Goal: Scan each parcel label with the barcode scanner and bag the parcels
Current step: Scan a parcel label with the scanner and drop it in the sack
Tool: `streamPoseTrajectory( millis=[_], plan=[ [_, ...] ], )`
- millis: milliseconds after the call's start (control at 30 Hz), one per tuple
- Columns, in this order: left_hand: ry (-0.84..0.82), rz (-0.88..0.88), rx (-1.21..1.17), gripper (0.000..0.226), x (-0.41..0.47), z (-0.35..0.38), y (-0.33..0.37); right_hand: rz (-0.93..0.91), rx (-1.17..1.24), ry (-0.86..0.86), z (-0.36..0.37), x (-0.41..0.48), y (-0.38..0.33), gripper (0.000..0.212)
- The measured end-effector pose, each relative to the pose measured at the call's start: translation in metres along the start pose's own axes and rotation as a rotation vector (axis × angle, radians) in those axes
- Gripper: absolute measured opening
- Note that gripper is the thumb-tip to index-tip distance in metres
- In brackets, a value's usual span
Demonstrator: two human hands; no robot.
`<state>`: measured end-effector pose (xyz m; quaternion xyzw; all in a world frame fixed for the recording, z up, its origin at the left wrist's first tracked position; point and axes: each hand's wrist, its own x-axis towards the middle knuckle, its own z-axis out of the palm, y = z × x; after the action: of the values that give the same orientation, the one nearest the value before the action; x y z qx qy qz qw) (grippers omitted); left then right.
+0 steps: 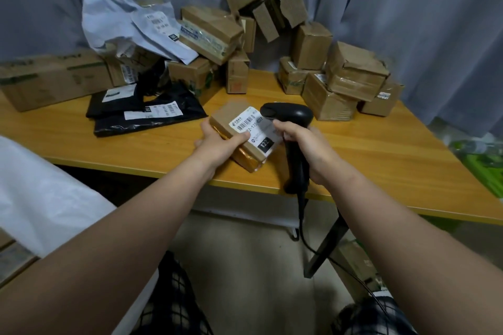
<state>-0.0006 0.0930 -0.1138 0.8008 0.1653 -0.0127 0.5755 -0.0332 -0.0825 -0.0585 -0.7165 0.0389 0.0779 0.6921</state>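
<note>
Both arms stretched forward; left grip (220, 144) clasps parcel (234, 117); right grip (307, 147) wraps scanner (288, 114).

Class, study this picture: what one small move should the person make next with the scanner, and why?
Probably aim the barcode scanner at the barcode and press its trigger. The right hand grips it, with its head close beside the label, and the left hand holds the cardboard parcel label-up.
</note>
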Motion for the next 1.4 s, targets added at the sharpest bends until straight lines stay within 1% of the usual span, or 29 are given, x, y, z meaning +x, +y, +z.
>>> streamPoseTrajectory(
  millis=[100, 133, 167, 233, 333, 367, 433, 500, 567, 633, 767, 867, 967, 1067, 1300, 1400],
  plan=[
    [-0.087, 0.093, -0.185, 0.098, -0.007, -0.005, -0.002, 0.016, 0.270, 0.014, -0.003, -0.013, 0.017, 0.013],
    [-0.101, 0.157, -0.191, 0.098, -0.009, -0.008, -0.004, 0.006, 0.337, 0.026, -0.004, -0.018, 0.023, 0.014],
    [-0.095, 0.241, -0.166, 0.101, -0.012, -0.012, -0.006, -0.014, 0.354, 0.044, -0.004, -0.022, 0.028, 0.014],
    [-0.051, 0.368, -0.092, 0.103, -0.017, -0.020, -0.005, -0.092, 0.234, 0.083, -0.003, -0.030, 0.036, 0.016],
    [-0.002, 0.433, -0.031, 0.091, -0.024, -0.028, -0.002, -0.309, -0.032, 0.077, -0.002, -0.041, 0.043, 0.032],
    [0.012, 0.457, 0.008, 0.088, -0.027, -0.029, -0.001, -0.367, -0.098, 0.080, 0.000, -0.045, 0.045, 0.031],
    [0.037, 0.494, 0.078, 0.089, -0.031, -0.028, -0.001, -0.422, -0.160, 0.113, 0.006, -0.054, 0.049, 0.021],
    [0.050, 0.506, 0.123, 0.095, -0.032, -0.023, -0.003, -0.393, -0.122, 0.145, 0.010, -0.061, 0.056, 0.015],
    [0.021, 0.486, 0.134, 0.107, -0.033, -0.017, -0.006, -0.325, -0.012, 0.158, 0.013, -0.066, 0.064, 0.016],
    [-0.009, 0.463, 0.106, 0.112, -0.032, -0.014, -0.012, -0.262, 0.061, 0.176, 0.014, -0.072, 0.071, 0.017],
    [-0.026, 0.452, 0.013, 0.106, -0.049, -0.012, -0.015, -0.237, 0.061, 0.217, 0.009, -0.083, 0.080, 0.020],
    [-0.043, 0.455, -0.072, 0.102, -0.057, -0.012, -0.023, -0.288, -0.019, 0.234, 0.006, -0.089, 0.082, 0.020],
    [-0.017, 0.448, -0.144, 0.097, -0.059, -0.014, -0.032, -0.334, -0.057, 0.244, 0.004, -0.094, 0.086, 0.023],
    [0.014, 0.437, -0.159, 0.093, -0.062, -0.016, -0.036, -0.348, -0.079, 0.236, 0.006, -0.098, 0.092, 0.027],
    [0.036, 0.412, -0.195, 0.093, -0.064, -0.021, -0.039, -0.359, -0.109, 0.225, 0.008, -0.100, 0.098, 0.017],
    [0.032, 0.415, -0.187, 0.094, -0.063, -0.020, -0.039, -0.384, -0.123, 0.227, 0.009, -0.100, 0.098, 0.023]
  ],
)
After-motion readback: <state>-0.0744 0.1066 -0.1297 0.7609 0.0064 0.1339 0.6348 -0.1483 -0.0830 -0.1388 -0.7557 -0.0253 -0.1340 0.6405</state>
